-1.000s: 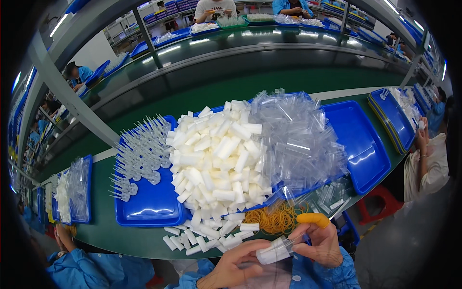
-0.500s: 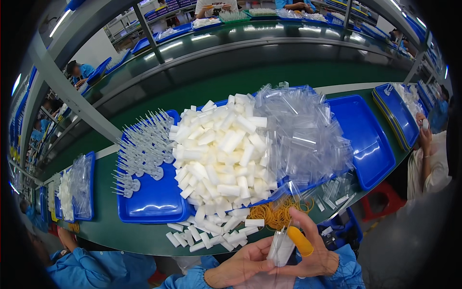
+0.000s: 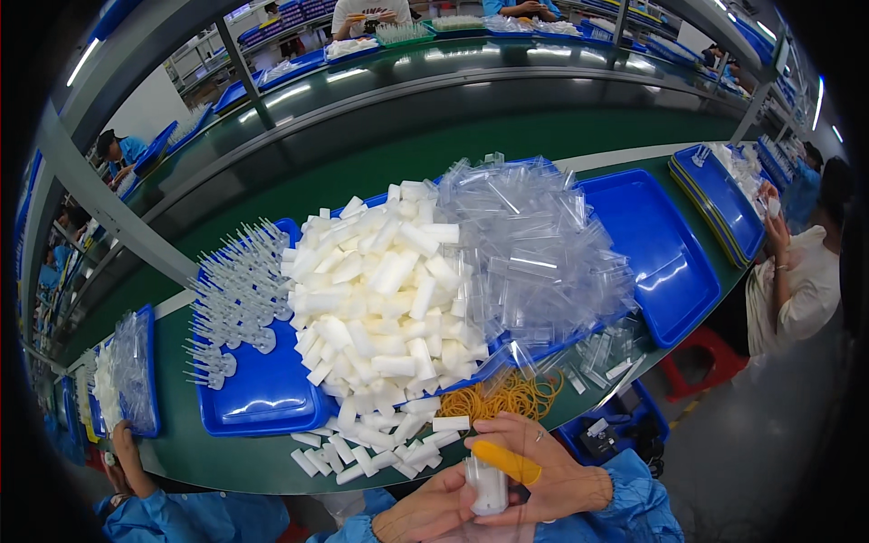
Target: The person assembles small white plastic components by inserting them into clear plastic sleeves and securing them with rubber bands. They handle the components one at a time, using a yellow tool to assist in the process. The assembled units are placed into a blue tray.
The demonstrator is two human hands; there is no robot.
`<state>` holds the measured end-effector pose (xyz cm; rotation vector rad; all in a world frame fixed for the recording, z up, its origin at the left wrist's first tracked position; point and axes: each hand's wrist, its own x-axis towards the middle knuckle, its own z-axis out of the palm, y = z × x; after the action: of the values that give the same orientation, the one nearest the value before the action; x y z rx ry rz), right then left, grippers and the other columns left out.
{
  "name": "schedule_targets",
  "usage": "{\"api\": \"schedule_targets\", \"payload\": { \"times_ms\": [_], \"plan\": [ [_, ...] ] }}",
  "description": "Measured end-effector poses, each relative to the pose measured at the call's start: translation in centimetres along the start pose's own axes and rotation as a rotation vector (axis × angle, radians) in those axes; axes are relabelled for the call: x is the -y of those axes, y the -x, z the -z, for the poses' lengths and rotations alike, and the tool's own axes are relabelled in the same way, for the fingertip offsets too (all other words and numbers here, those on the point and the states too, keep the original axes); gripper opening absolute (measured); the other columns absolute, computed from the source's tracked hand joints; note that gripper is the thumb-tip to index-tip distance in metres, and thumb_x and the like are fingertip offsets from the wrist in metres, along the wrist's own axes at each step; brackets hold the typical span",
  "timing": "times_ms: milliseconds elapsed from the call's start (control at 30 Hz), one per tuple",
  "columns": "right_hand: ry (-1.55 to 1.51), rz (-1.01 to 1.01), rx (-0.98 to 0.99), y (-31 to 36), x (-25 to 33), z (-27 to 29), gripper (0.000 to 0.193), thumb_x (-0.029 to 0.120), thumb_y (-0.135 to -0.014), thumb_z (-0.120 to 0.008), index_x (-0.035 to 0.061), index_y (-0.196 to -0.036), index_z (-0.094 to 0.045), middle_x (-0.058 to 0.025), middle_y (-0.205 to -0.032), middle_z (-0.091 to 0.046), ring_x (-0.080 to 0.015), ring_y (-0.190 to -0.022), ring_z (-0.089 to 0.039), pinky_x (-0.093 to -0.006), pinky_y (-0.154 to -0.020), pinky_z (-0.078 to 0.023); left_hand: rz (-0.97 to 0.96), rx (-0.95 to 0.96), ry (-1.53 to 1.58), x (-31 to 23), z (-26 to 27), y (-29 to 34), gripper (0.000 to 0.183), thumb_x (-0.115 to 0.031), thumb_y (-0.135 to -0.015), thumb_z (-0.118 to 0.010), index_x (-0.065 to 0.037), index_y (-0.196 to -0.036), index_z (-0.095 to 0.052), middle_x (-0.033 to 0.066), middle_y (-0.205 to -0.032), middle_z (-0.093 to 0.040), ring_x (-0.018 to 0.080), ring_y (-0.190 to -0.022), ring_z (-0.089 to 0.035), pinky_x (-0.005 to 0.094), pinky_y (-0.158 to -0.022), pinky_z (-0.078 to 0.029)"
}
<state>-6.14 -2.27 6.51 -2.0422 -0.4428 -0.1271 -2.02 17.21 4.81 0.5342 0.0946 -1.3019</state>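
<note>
Low in the view, my left hand (image 3: pixel 425 509) grips a white foam piece with clear plastic around it (image 3: pixel 489 489) from the left side. My right hand (image 3: pixel 566 484) closes on the same piece from the right, a yellow finger cot (image 3: pixel 509 460) on one finger reaching across its top. A tangle of yellow rubber bands (image 3: pixel 507 396) lies just beyond my hands. Loose white foam pieces (image 3: pixel 362 452) are scattered on the table edge, below a large heap of them (image 3: pixel 380 290). To that heap's right rises a pile of clear plastic pieces (image 3: pixel 543 253).
Blue trays (image 3: pixel 262 407) stand on the green table; the left one holds rows of clear, thin-stemmed parts (image 3: pixel 240 290). Another blue tray (image 3: pixel 656 253) is at right. A blue bin (image 3: pixel 625 434) sits below the table edge near a red stool (image 3: pixel 701 362). Co-workers sit on both sides.
My right hand's fingers have come down from upright, and the yellow finger cot now lies across the top of the piece. The whole view has shifted slightly.
</note>
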Motion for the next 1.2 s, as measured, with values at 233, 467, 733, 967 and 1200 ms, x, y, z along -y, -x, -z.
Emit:
{"api": "schedule_targets", "payload": {
  "times_ms": [233,467,733,967,1200],
  "plan": [
    [0.160,0.094,0.012,1.0,-0.3,-1.4,0.057,0.037,-0.074,-0.074,0.0136,-0.122,-0.054,-0.0005,-0.123,-0.056,-0.0230,-0.128,-0.038,-0.0472,-0.109,-0.020,-0.028,0.087,-0.026,0.4,1.0,-0.4,0.052,-0.026,-0.090,-0.050,-0.001,-0.132,-0.034,0.0129,-0.124,-0.047,0.0237,-0.115,-0.049,0.0376,-0.094,-0.043],
    [-0.185,-0.156,-0.058,0.7,0.8,1.8,0.055,0.027,-0.074,-0.073,0.0083,-0.123,-0.055,-0.0104,-0.124,-0.051,-0.0269,-0.122,-0.043,-0.0414,-0.102,-0.032,-0.217,0.177,0.053,1.3,2.9,-0.6,0.055,-0.028,-0.088,-0.055,-0.007,-0.135,-0.034,0.0118,-0.117,-0.051,0.0281,-0.103,-0.054,0.0387,-0.080,-0.047],
    [0.716,-0.376,-0.457,3.6,-5.4,2.0,0.016,0.010,-0.064,-0.075,0.0064,-0.078,-0.067,-0.0046,-0.082,-0.056,-0.0245,-0.076,-0.052,-0.0358,-0.067,-0.040,-0.245,-0.075,0.071,-0.4,2.7,0.2,0.047,-0.027,-0.076,-0.074,-0.010,-0.112,-0.048,0.0048,-0.086,-0.049,0.0204,-0.076,-0.051,0.0326,-0.063,-0.043],
    [0.791,-0.350,-0.486,3.5,-6.8,1.0,0.015,0.011,-0.064,-0.074,0.0091,-0.077,-0.065,-0.0034,-0.083,-0.054,-0.0241,-0.076,-0.049,-0.0374,-0.069,-0.034,-0.347,-0.131,-0.048,-0.4,2.3,0.4,0.044,-0.020,-0.075,-0.074,-0.008,-0.108,-0.047,0.0070,-0.080,-0.049,0.0224,-0.074,-0.054,0.0353,-0.065,-0.046],
    [0.562,-0.278,-0.411,3.1,-5.7,1.1,0.018,0.012,-0.064,-0.075,0.0099,-0.080,-0.066,-0.0041,-0.084,-0.054,-0.0237,-0.077,-0.050,-0.0372,-0.067,-0.035,-0.411,-0.168,-0.091,-0.3,2.2,0.1,0.040,-0.014,-0.076,-0.070,-0.007,-0.108,-0.046,0.0081,-0.078,-0.049,0.0235,-0.071,-0.054,0.0366,-0.063,-0.046]
  ]
}}
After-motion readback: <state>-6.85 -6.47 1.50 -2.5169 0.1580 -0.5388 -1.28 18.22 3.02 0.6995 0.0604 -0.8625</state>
